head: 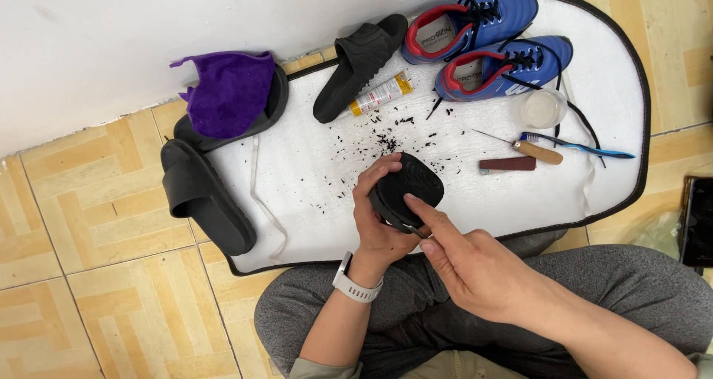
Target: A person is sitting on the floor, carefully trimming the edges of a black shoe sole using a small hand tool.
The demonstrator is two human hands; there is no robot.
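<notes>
1. At the centre of the white mat (312,193), the left hand (379,223) is wrapped around a black slide sandal (407,189), fingers curled over its top edge and thumb behind, holding it tilted up on its side just above the mat.
2. Pressed against the sandal's lower edge, the right hand (471,264) extends its forefinger along the sole; the other fingers are folded in, and I cannot tell whether they pinch anything small.
3. By my judgement the step in hand is working along the sandal's edge (probing or pressing at the seam), and the next move calls for a steady left grip while the right fingertip travels further round the rim.
4. Just beyond the hands, black crumbs (390,137) lie scattered on the mat.
5. Farther out lie a small tube (380,94), another black sandal (360,63) and a pair of blue sports shoes (486,41).
6. To the right sit a clear cup (540,108), a wooden-handled awl (536,151), a blue toothbrush (587,146) and a dark red block (509,164).
7. On the left, two more black sandals (204,197) rest at the mat's edge, one under a purple cloth (229,93).
</notes>
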